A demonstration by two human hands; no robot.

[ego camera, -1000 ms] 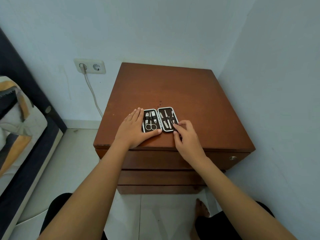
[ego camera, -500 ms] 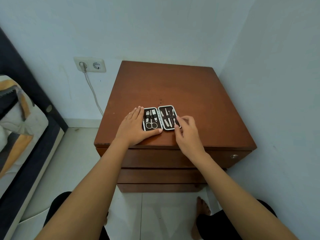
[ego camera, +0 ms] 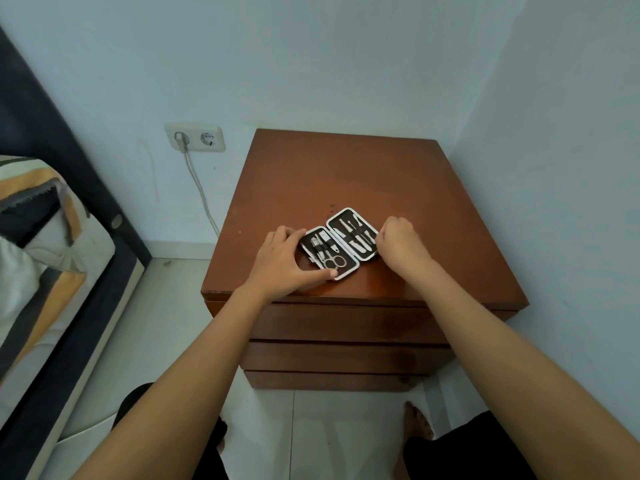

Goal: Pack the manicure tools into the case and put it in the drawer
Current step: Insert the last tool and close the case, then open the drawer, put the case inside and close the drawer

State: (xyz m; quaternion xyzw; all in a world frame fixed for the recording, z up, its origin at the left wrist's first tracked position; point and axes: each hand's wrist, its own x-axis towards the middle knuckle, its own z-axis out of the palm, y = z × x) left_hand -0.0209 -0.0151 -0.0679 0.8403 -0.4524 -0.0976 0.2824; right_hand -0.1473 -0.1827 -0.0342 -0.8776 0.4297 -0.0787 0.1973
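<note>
Bare feet on the tiled floor [ego camera: 173, 341], 2 forearms reaching up to the wooden nightstand [ego camera: 346, 327], its 3 drawer fronts all closed. On the worktop [ego camera: 346, 174], near the front edge, the manicure case [ego camera: 341, 242] lies open and skewed, tools strapped into both halves, small scissors [ego camera: 335, 261] in the left one. The left hand [ego camera: 284, 263] cups the case's left half, thumb pressed to its near corner. The right hand [ego camera: 398, 242] is curled at the right half's edge; whether its fingers pinch the rim, can't tell. Beyond, a wall socket [ego camera: 194, 137] with a white cable, bed [ego camera: 41, 237] off left.
</note>
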